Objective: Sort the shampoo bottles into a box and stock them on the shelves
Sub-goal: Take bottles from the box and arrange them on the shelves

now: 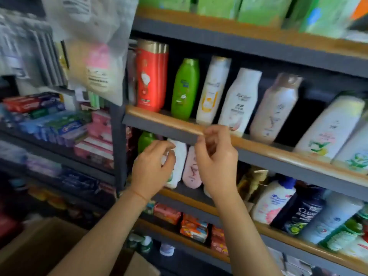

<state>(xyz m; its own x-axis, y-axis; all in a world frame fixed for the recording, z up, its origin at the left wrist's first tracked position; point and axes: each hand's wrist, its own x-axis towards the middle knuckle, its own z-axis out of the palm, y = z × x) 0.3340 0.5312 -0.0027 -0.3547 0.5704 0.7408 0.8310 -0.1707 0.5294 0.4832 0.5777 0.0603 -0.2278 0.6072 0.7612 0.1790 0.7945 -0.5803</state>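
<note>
Cardboard box [59,253] flaps fill the bottom left corner, brown and blurred, nearest the camera. Above them two bare forearms reach up toward dark shelves [258,151] edged with wooden rails.

On the second shelf row, the left hand [152,166] sits in front of a white bottle [180,162]; its fingers are curled, with the thumb and fingertips close to the bottle's upper part, but blur keeps me from telling whether they actually grip it. That white bottle stands upright on its cap, just beside a pale pink bottle [191,172] on its right, and a green bottle [146,141] stands behind the hand to the left.

Higher up, the right hand [217,156] is level with the rail of the shelf above. Its fingers are bent loosely, thumb and forefinger nearly meeting, and nothing shows between them.

On the shelf above stand more shampoo bottles in a leaning row: a red bottle [152,76] with a gold cap, a bright green one [185,88], a white one with a yellow mark [213,90], another white one [239,102], and a pinkish one with a brown cap [274,108]. Further right stand larger white bottles with floral prints [328,128].

Boxes of toothpaste [45,114] are stacked on shelves at the far left.
</note>
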